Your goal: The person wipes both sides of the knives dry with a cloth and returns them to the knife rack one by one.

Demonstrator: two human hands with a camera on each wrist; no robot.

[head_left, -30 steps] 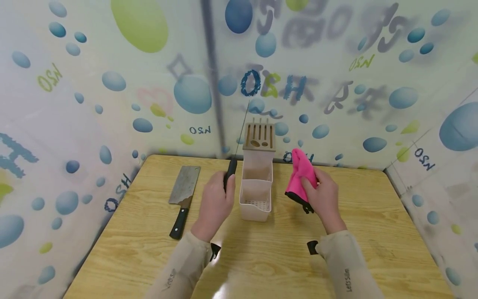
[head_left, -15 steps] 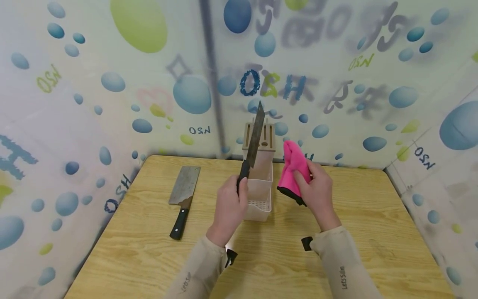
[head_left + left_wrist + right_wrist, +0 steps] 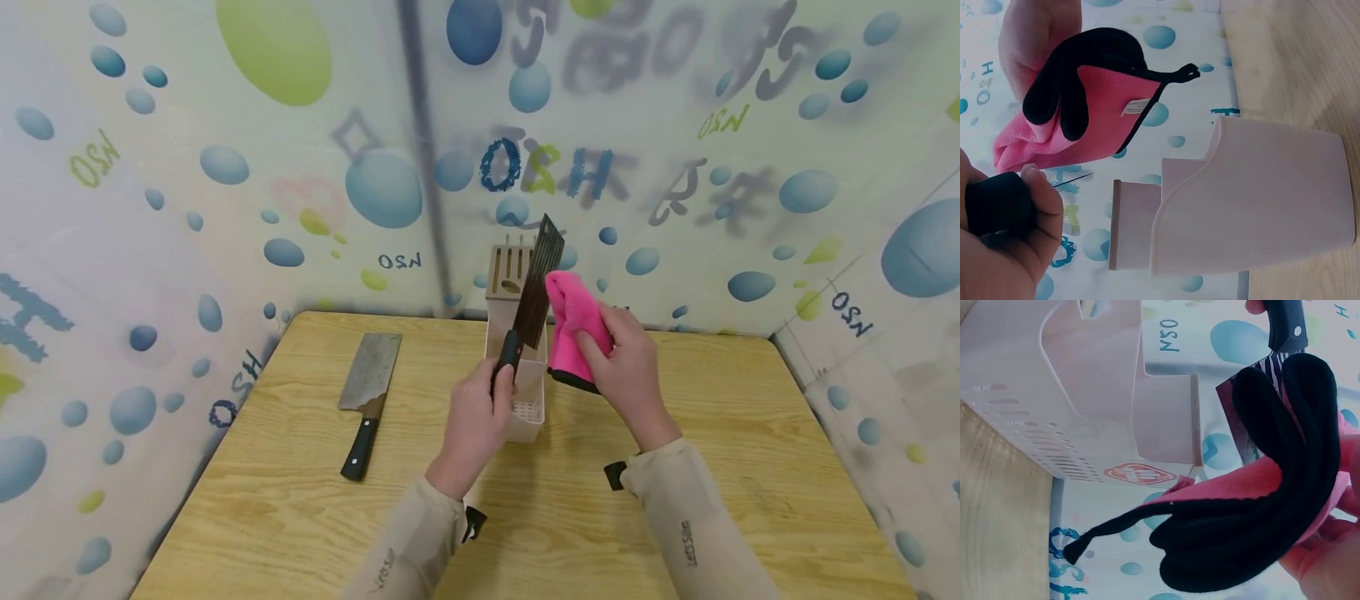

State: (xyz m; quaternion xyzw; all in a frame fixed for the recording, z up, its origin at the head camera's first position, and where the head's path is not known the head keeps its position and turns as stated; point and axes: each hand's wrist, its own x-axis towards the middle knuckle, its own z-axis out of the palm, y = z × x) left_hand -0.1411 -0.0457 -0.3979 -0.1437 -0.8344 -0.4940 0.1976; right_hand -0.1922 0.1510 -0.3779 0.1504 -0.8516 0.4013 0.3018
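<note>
In the head view, your left hand (image 3: pixel 474 412) is wrapped round the black handle (image 3: pixel 507 360) of a knife (image 3: pixel 537 292), thumb lying along it, and the knife is raised and tilted in front of the knife holder (image 3: pixel 523 430), covering part of its slotted top. To the right of the holder, your right hand (image 3: pixel 633 371) pinches a folded pink cloth (image 3: pixel 576 321) with black edging between thumb and fingers. The cloth overlaps the knife's right side as seen from here, but I cannot tell whether they touch. Left of the holder and apart from it, a cleaver (image 3: pixel 371 371) lies flat on the table (image 3: pixel 262 517), its handle toward you. Behind the holder is a wall (image 3: pixel 637 208) patterned with blue and green spots. In the left wrist view, your left fingers curl round the handle, the knife shows only as a thin dark line, and the cloth, with a white label (image 3: pixel 1136 107) and a black loop (image 3: pixel 1184 74), is held apart from the holder. In the right wrist view, the knife is partly hidden behind the cloth, near the holder's top; the holder bears a red logo (image 3: pixel 1140 474), and your right fingers, partly cut off, grip the cloth.
</note>
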